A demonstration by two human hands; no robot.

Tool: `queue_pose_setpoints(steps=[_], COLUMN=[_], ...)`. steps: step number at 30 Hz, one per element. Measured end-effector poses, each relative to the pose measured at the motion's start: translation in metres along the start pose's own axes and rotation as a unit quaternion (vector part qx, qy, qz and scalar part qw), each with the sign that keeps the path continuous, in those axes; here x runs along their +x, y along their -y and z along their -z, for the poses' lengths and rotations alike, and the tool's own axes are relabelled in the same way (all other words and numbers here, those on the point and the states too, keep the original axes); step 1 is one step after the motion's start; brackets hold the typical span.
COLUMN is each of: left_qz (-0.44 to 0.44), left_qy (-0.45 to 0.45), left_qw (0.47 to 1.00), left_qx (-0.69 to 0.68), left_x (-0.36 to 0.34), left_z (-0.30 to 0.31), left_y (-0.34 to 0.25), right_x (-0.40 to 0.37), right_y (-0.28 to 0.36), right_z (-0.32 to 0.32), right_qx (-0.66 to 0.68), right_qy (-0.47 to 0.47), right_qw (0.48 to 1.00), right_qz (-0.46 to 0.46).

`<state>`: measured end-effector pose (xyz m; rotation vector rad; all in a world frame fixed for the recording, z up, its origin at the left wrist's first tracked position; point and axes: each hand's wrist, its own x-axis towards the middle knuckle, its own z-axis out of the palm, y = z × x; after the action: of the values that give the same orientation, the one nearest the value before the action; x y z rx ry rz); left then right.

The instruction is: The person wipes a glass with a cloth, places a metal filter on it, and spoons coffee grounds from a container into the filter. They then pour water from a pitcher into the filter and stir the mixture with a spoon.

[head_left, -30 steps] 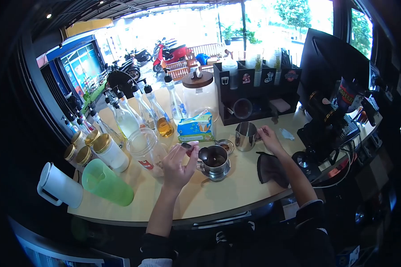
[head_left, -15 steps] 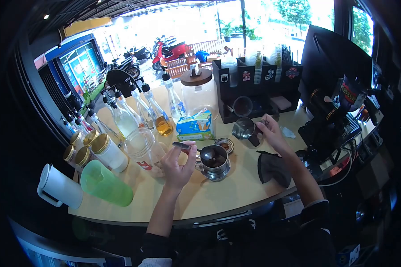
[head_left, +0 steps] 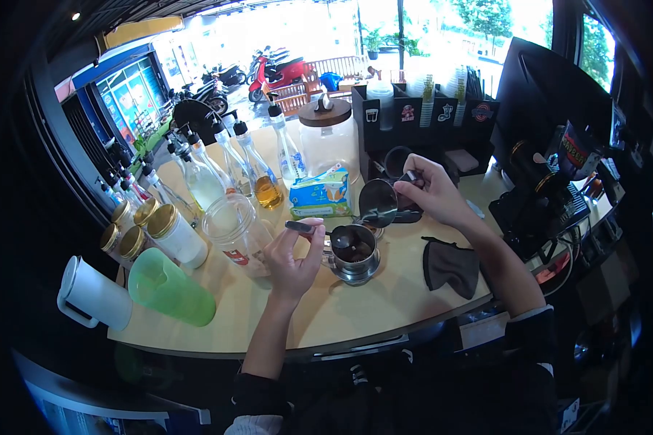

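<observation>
My left hand (head_left: 294, 268) is closed on the dark handle of a spoon (head_left: 341, 238). The spoon's bowl sits at the mouth of a metal coffee filter (head_left: 357, 272), with dark coffee grounds (head_left: 355, 251) inside. A clear handle shows at the filter's left side; what it belongs to is hard to make out. My right hand (head_left: 435, 192) grips a small see-through jug (head_left: 379, 204) by its handle. The jug tilts left, its rim just above and behind the filter. Whether liquid is leaving it cannot be made out.
A blue wipes packet (head_left: 321, 194) and a wood-lidded jar (head_left: 328, 148) stand behind the filter. Left are an open clear jar (head_left: 232, 235), a green pitcher (head_left: 173, 290), a white jug (head_left: 94, 293) and several pump bottles. A dark cloth (head_left: 451, 268) lies right, near a black cup organizer (head_left: 428, 123).
My right hand has lifted the jug up and left toward the filter and tipped it. My left hand keeps the spoon at the filter's mouth, nearly still.
</observation>
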<state>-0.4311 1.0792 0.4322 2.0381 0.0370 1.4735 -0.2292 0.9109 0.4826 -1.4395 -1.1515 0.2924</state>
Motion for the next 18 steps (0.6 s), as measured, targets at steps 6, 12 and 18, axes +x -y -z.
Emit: queue_pose_setpoints(steps=[6,12,18], left_qz=[-0.018,-0.035,-0.036], left_qy=[0.008,0.014,0.027], left_qw=[1.000,0.999,0.999], left_qx=[0.016,0.001,0.005], left_x=[0.000,-0.003,-0.004], left_z=[0.002,0.000,0.000], left_y=[-0.004,-0.004,-0.009], right_x=[0.004,0.006,0.007], right_y=[0.025,0.041,0.048], right_z=[-0.012,-0.022,-0.026], right_qx=[-0.113,-0.128,-0.171], right_qy=[0.030,0.038,0.046], right_qw=[0.992,0.991,0.982], right_qz=[0.038,0.029,0.060])
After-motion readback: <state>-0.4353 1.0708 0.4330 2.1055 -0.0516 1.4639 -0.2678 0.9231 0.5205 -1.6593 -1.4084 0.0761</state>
